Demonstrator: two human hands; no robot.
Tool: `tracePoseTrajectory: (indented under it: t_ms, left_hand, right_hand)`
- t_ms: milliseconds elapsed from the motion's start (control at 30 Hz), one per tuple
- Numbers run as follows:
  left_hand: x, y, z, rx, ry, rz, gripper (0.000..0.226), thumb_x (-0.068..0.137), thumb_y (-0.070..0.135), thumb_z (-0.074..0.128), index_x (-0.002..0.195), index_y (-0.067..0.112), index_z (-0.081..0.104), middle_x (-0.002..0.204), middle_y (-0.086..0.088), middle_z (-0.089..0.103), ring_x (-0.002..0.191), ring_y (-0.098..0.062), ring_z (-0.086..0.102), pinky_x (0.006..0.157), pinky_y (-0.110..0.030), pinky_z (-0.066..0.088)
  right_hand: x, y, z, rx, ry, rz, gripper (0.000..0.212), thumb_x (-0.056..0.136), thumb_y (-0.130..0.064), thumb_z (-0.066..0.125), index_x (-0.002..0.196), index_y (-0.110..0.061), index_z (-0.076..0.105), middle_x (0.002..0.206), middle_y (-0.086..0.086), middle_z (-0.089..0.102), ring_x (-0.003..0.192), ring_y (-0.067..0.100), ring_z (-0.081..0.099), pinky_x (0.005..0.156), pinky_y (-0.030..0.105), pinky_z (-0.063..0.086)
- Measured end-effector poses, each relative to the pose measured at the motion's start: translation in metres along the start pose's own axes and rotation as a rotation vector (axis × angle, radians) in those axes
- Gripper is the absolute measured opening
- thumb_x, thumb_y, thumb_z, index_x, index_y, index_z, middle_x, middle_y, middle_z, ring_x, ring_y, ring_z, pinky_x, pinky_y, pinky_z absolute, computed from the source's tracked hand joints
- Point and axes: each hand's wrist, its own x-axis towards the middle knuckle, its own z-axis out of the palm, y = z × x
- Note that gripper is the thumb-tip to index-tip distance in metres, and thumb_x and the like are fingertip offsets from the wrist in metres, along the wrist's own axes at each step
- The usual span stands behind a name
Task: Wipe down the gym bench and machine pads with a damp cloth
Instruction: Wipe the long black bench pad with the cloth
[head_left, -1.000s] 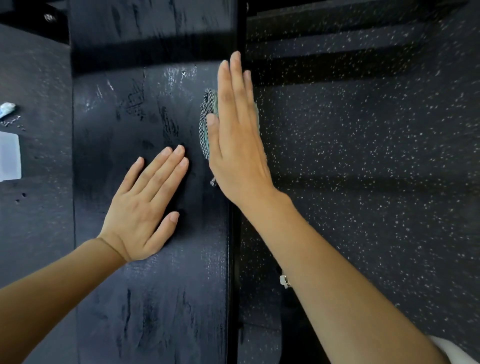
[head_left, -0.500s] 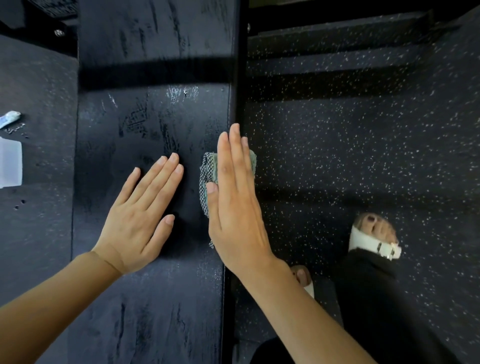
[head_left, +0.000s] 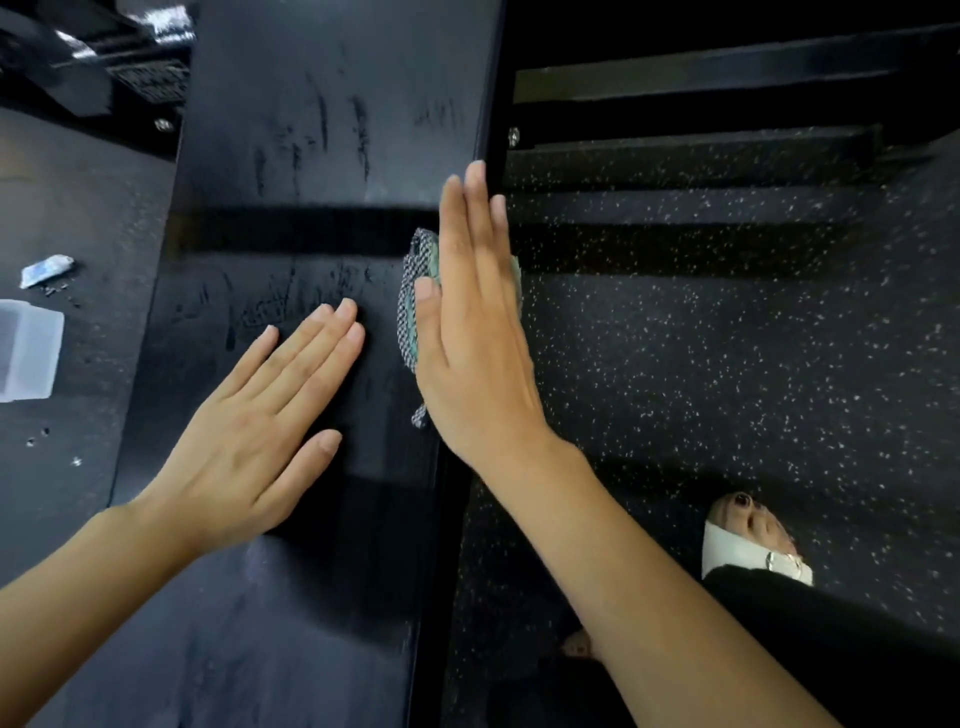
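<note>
Your right hand (head_left: 478, 353) lies flat with the fingers straight and together, so its grip is open: it presses down on the cloth rather than curling round it. The cloth (head_left: 413, 312), a folded grey-green checked piece, sits under that palm at the right edge of the black bench pad (head_left: 322, 130), with only its left side and a small corner by your wrist showing. Your fingertips reach past the dark gap (head_left: 311, 231) that runs across the pad.

Your left hand (head_left: 249, 441) rests palm-down on the pad just beside the cloth, not touching it. Its fingers are straight, the thumb is spread, and its grip is open and empty. The pad shows streaks and scuff marks ahead of both hands.

To the right is speckled black rubber floor (head_left: 727, 364), where your foot in a white sandal (head_left: 748, 540) stands. On the floor to the left lie a clear plastic container (head_left: 26, 348) and a small white wrapper (head_left: 45, 270).
</note>
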Motion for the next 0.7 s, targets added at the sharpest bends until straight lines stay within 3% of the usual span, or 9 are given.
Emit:
tracePoseTrajectory:
  t_ms: [167,500,700]
  left_hand:
    - [0.035,-0.018,-0.009,0.005,0.040,0.027,0.063,0.106,0.043,0.019,0.159,0.011,0.009,0.168,-0.005,0.006,0.154,-0.022,0.008,0.125,-0.040,0.001]
    - [0.099,-0.047,-0.024,-0.013,0.105,0.134,0.065,0.101,0.033,0.031,0.159,0.011,0.014,0.168,0.000,0.008,0.154,-0.019,0.009,0.124,-0.040,0.004]
    - [0.121,-0.058,-0.027,-0.076,0.131,0.139,0.063,0.102,0.036,0.029,0.159,0.015,0.013,0.167,0.005,0.009,0.154,-0.016,0.007,0.123,-0.044,0.003]
  right_hand:
    - [-0.018,-0.002,0.001,0.018,-0.030,-0.035,0.057,0.104,-0.026,0.020,0.156,-0.016,-0.003,0.165,-0.005,-0.012,0.150,0.009,-0.017,0.119,0.019,-0.012]
    - [-0.009,0.008,0.002,0.091,-0.054,-0.105,0.056,0.104,-0.029,0.018,0.153,-0.025,-0.009,0.163,-0.016,-0.019,0.148,0.003,-0.020,0.118,0.017,-0.011]
    - [0.046,0.014,-0.009,0.104,-0.071,-0.084,0.060,0.107,-0.017,0.030,0.156,-0.021,-0.005,0.158,-0.018,-0.022,0.145,-0.002,-0.024,0.115,0.012,-0.014]
